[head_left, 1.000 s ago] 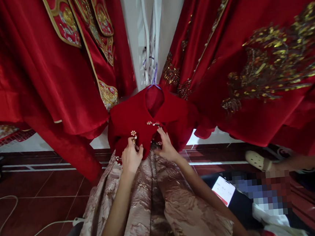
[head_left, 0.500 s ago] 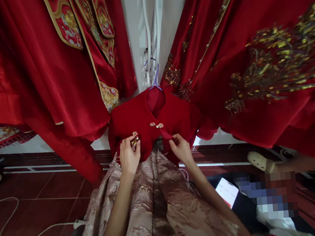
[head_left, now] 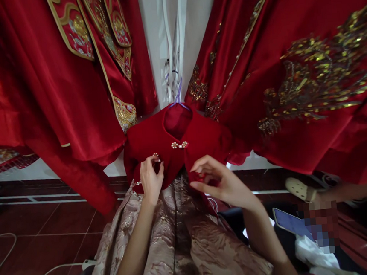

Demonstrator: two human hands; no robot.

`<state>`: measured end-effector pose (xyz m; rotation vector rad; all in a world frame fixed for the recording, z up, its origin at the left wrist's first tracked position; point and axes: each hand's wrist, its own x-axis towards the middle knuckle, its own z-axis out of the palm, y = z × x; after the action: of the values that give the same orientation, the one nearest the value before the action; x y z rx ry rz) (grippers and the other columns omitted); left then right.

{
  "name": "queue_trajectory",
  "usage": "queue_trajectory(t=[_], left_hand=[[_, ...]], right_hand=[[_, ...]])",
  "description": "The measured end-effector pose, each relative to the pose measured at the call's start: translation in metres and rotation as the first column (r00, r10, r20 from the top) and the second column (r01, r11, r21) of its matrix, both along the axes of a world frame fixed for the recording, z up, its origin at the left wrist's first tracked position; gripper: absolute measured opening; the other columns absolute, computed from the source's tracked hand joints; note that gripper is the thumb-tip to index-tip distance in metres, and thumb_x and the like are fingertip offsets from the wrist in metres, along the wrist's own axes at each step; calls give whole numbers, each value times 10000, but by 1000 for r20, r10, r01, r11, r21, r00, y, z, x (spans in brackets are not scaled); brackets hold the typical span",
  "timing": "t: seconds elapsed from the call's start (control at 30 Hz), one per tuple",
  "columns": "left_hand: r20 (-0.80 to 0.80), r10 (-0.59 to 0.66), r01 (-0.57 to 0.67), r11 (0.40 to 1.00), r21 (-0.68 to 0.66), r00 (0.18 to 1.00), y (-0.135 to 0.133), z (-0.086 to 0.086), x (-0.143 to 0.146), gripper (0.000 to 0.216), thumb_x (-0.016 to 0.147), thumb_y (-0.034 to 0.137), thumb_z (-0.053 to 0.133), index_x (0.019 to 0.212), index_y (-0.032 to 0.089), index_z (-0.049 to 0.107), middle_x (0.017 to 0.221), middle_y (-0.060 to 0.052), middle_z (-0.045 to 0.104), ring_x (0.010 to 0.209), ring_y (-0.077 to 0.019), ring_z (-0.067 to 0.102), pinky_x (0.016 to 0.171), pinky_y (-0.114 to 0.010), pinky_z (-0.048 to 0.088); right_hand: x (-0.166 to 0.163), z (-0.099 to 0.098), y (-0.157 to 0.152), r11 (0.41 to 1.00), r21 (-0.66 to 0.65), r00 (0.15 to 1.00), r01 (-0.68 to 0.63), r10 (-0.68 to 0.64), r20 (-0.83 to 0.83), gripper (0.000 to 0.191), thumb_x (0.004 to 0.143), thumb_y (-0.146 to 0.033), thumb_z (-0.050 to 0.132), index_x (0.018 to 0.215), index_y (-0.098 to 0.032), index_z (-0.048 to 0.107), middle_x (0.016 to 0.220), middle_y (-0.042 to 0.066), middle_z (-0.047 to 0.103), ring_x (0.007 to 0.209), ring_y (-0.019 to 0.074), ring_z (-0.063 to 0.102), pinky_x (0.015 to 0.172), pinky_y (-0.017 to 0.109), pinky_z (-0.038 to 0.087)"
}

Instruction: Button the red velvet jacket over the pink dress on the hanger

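A short red jacket (head_left: 138,137) hangs on a purple hanger (head_left: 178,93), its neck closed by a jewelled flower clasp (head_left: 179,145). My left hand (head_left: 151,181) is closed in a pinch at the jacket's left front. A small jewelled flower ornament (head_left: 156,156) shows at its fingertips; the rest is hidden by the fingers. My right hand (head_left: 226,181) is lifted in front of the right front, thumb and fingers apart and bent. Red shows between those fingers, and no held thing can be made out. Below the jacket hangs a pinkish brocade skirt (head_left: 163,242).
Long red garments with gold embroidery (head_left: 76,91) and sequins (head_left: 313,75) hang on both sides. At right are a phone (head_left: 290,222), white cloth (head_left: 315,252) and another person's foot in a cream clog (head_left: 300,188). A white cable (head_left: 47,271) lies on the tiles.
My right hand has let go of the jacket's front edge and come up and back towards me, its fingers spreading. My left hand stays at the ornament, whose dangling gold part is now hidden.
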<state>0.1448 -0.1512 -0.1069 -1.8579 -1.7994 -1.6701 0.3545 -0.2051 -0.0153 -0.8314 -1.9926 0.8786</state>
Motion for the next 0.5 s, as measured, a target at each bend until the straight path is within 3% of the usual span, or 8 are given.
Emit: queue_trajectory(t=[0.17, 0.3, 0.5], left_hand=[[84, -41, 41, 999, -2, 996, 10, -13, 1, 272, 797, 199, 578, 1053, 198, 487, 1027, -82, 579, 970, -220, 554, 868, -372, 448], [119, -2, -1, 1000, 18, 993, 13, -23, -5, 339, 737, 157, 605, 1049, 183, 475, 1038, -88, 542, 1021, -233, 528, 911, -404, 435], [187, -66, 64, 998, 17, 980, 17, -26, -9, 230, 794, 289, 605, 996, 196, 551, 990, -65, 580, 929, -187, 569, 841, -339, 471]], right_hand=[[-35, -17, 26, 995, 35, 995, -98, 97, 33, 261, 796, -354, 640, 1033, -249, 610, 908, 8, 640, 760, 125, 592, 657, 251, 511], [-50, -36, 52, 995, 80, 998, -58, 54, 43, 254, 801, -317, 630, 1041, -235, 632, 927, 6, 656, 729, 113, 595, 615, 229, 494], [-60, -60, 77, 996, 77, 998, 50, -54, 43, 256, 772, -302, 658, 1013, -217, 654, 879, -2, 669, 614, 90, 560, 610, 224, 477]])
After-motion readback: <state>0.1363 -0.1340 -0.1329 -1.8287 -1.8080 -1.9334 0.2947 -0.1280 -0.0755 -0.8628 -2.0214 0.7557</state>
